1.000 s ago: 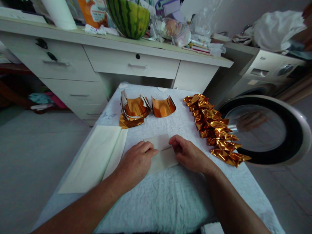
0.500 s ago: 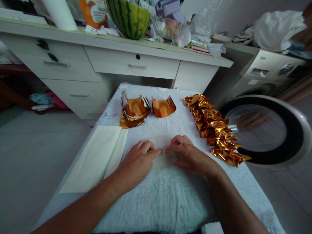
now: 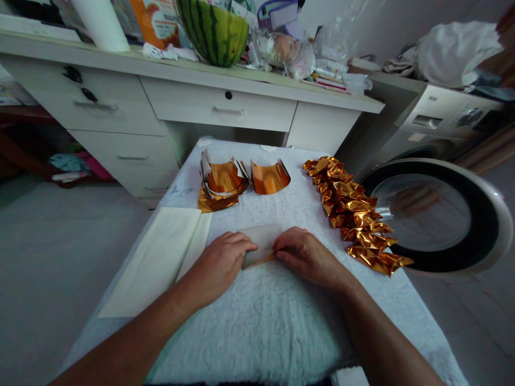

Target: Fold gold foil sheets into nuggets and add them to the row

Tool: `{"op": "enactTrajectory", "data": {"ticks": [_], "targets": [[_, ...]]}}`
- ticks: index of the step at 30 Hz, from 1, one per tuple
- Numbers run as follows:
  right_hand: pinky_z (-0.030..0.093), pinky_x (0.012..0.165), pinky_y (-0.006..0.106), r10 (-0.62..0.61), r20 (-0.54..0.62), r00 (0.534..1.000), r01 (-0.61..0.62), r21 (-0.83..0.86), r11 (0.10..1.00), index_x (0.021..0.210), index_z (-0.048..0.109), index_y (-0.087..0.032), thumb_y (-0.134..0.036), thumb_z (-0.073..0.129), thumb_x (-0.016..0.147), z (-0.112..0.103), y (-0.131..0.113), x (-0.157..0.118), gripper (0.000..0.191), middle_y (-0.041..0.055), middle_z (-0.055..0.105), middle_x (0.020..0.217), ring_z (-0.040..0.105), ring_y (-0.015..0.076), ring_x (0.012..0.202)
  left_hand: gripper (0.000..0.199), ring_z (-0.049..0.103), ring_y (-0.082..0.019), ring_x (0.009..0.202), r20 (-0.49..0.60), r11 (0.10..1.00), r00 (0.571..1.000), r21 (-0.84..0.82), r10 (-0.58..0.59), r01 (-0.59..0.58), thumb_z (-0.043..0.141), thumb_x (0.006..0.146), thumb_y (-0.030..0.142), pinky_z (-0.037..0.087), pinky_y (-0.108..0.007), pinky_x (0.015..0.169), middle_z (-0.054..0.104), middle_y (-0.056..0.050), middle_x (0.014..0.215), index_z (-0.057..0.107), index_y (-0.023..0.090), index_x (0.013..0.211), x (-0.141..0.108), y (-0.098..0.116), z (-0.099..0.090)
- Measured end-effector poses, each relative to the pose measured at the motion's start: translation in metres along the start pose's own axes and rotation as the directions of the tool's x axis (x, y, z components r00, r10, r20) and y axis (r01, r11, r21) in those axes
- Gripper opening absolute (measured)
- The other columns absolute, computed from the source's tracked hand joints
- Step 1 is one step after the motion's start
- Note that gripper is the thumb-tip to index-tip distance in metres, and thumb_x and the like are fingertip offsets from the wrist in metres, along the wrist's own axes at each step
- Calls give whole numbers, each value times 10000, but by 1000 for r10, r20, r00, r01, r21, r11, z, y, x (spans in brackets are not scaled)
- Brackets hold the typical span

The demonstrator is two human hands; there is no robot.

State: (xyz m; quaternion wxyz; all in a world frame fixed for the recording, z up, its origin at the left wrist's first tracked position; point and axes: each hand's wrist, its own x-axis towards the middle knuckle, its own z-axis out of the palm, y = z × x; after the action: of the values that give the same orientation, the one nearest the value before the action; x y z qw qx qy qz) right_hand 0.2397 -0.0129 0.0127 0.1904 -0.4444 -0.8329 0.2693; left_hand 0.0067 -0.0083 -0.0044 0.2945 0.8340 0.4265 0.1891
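A small pale sheet (image 3: 261, 238) lies on the cloth-covered table between my hands, with a thin gold-brown strip along its near edge. My left hand (image 3: 227, 262) pinches the sheet's left side, fingers together. At its right side, my right hand (image 3: 306, 257) grips it between thumb and fingers. Beyond them stand a stack of curled gold foil sheets (image 3: 224, 177) and a single curled gold sheet (image 3: 270, 178). Several folded gold foil pieces (image 3: 350, 206) form a row on the right. Larger pale sheets (image 3: 156, 257) lie to the left.
The table (image 3: 273, 338) has a light quilted cover. Behind it is a white drawer cabinet (image 3: 225, 110) with a cut watermelon (image 3: 215, 32), a white roll (image 3: 100, 24) and plastic bags on top. A washing machine's open round door (image 3: 434, 214) is close to the table's right edge.
The near edge of the small sheet has been turned up, showing a gold-brown strip. Both hands have closed on its sides, and the right fingers are drawn together.
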Motion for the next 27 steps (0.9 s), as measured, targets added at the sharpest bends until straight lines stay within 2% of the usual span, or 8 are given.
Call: {"op": "enactTrajectory", "data": {"ticks": [3, 5, 8, 10, 14, 21, 27], "targets": [[441, 802, 312, 47, -30, 998, -46, 29, 999, 866, 669, -184, -127, 569, 858, 4, 0, 2, 116, 37, 680, 862, 592, 171, 841, 396, 612, -202, 1057, -1, 986, 993, -126, -114, 113, 364, 847, 114, 463, -388, 948, 687, -54, 1095, 581, 208, 1165, -4, 0, -9], [439, 774, 298, 79, -60, 995, -77, 39, 996, 845, 668, -185, -114, 581, 835, 7, 1, 4, 112, 29, 670, 838, 585, 164, 818, 380, 624, -213, 1058, 8, 972, 992, -195, -129, 128, 404, 874, 201, 469, -399, 943, 689, -58, 1098, 497, 218, 1242, -6, 2, -12], [427, 733, 278, 112, -101, 988, -109, 37, 993, 807, 659, -187, -105, 602, 811, 12, 2, 6, 99, 13, 650, 797, 575, 156, 789, 416, 638, -234, 1030, 9, 967, 993, -224, -121, 120, 535, 857, 345, 480, -409, 916, 695, -62, 1076, 446, 226, 1246, -6, 4, -12], [416, 712, 268, 127, -120, 985, -124, 34, 992, 799, 651, -187, -117, 609, 813, 14, 3, 7, 83, 7, 639, 786, 571, 150, 773, 424, 651, -228, 988, -5, 967, 989, -210, -147, 142, 599, 817, 326, 484, -401, 901, 708, -47, 1031, 459, 224, 1204, -3, 5, -9], [403, 686, 260, 166, -139, 976, -161, 42, 986, 802, 633, -184, -138, 615, 812, 17, 3, 7, 51, 1, 626, 776, 557, 146, 747, 337, 667, -191, 943, -56, 965, 980, -195, -190, 176, 552, 831, 210, 484, -363, 887, 720, -10, 972, 487, 233, 1162, 2, 3, 0], [399, 703, 263, 167, -189, 968, -160, 52, 986, 810, 585, -190, -112, 575, 811, 21, 3, 9, 78, -2, 609, 776, 537, 147, 751, 352, 669, -187, 864, -145, 987, 977, -60, -159, 152, 551, 848, 179, 499, -342, 815, 699, 3, 899, 490, 233, 1190, 4, -3, 11], [378, 653, 251, 164, -203, 965, -165, 12, 986, 794, 559, -187, -84, 562, 786, 25, 4, 12, 103, -4, 569, 756, 503, 134, 693, 412, 653, -199, 911, -219, 992, 969, 23, -115, 123, 576, 831, 151, 506, -352, 826, 667, -25, 1000, 467, 233, 1220, 5, -11, 20]]}}
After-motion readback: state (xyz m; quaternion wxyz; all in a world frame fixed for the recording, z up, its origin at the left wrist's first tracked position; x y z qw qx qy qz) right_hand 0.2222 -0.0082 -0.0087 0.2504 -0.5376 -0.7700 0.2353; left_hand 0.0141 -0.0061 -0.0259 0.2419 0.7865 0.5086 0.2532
